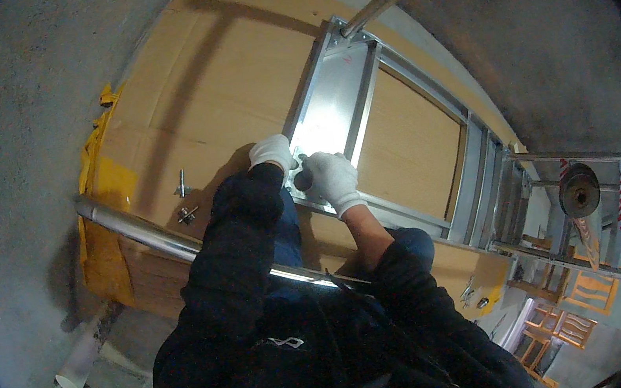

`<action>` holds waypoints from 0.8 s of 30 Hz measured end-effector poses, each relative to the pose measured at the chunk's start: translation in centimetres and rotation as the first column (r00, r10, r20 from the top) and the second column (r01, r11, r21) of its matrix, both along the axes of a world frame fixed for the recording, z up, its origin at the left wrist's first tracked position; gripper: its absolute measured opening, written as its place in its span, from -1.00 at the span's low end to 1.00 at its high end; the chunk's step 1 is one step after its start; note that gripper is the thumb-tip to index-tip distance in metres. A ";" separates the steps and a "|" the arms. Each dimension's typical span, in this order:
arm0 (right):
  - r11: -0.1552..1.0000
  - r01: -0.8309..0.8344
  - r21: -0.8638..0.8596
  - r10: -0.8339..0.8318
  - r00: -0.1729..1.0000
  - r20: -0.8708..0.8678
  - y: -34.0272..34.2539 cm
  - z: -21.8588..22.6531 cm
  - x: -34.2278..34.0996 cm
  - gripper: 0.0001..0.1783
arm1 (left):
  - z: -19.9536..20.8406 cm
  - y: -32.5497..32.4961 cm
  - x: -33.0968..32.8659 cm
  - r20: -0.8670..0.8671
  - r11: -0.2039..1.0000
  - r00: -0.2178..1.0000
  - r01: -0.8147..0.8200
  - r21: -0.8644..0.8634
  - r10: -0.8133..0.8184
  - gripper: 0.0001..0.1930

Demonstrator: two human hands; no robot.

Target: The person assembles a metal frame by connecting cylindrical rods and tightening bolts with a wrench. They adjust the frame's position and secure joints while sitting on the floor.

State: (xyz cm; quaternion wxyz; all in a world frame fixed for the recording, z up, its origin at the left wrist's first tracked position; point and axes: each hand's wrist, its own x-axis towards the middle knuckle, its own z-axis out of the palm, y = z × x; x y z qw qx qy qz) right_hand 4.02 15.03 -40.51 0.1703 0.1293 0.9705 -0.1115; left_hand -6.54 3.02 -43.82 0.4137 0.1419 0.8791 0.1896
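Observation:
A silvery metal frame [365, 99] with a shiny sheet panel lies on brown cardboard in front of me. Both my hands wear white gloves and meet at its near left corner. My left hand [271, 152] is closed at the corner's edge, its fingertips mostly hidden. Beside it, my right hand [335, 181] is wrapped round a tool with a dark round end [303, 178]; the rest of that tool is covered by the glove. A small bracket plate [292, 166] shows between the hands.
Loose bolts [181, 185] lie on the cardboard [232, 86] to the left. Polished tubes [141, 232] cross near me and rise at the far corner. More framework with a dark round disc [579, 190] stands right, near wooden chairs [555, 326]. A white pipe [80, 361] is lower left.

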 end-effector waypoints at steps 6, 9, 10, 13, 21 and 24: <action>0.857 0.250 -0.450 -0.306 0.951 -0.054 0.8 -1.6 0.6 -0.68 | 0.5 0.0 0.2 -0.006 1.000 1.000 0.000 -0.001 0.000 -0.56; 0.837 0.246 -0.490 -0.312 0.948 -0.058 1.1 -2.3 0.7 -0.69 | 0.6 -0.1 0.2 -0.004 1.000 1.000 -0.016 0.011 0.016 -0.55; 0.847 0.245 -0.471 -0.307 0.950 -0.058 1.0 -2.3 0.6 -0.69 | 0.6 -0.1 0.1 -0.003 1.000 1.000 -0.013 0.009 0.013 -0.54; 0.882 0.236 -0.407 -0.285 0.956 -0.064 0.8 -2.6 0.4 -0.69 | 0.5 0.0 0.0 -0.004 1.000 1.000 -0.004 0.011 0.004 -0.53; 0.985 0.122 -0.120 -0.131 0.989 -0.072 -0.3 -2.1 0.1 -0.65 | 0.1 0.0 0.0 -0.017 1.000 1.000 0.007 0.006 -0.006 -0.52; 0.992 0.113 -0.051 -0.117 0.990 -0.079 -0.8 -1.5 0.0 -0.61 | -0.5 0.2 0.0 -0.027 1.000 1.000 -0.004 0.000 0.004 -0.53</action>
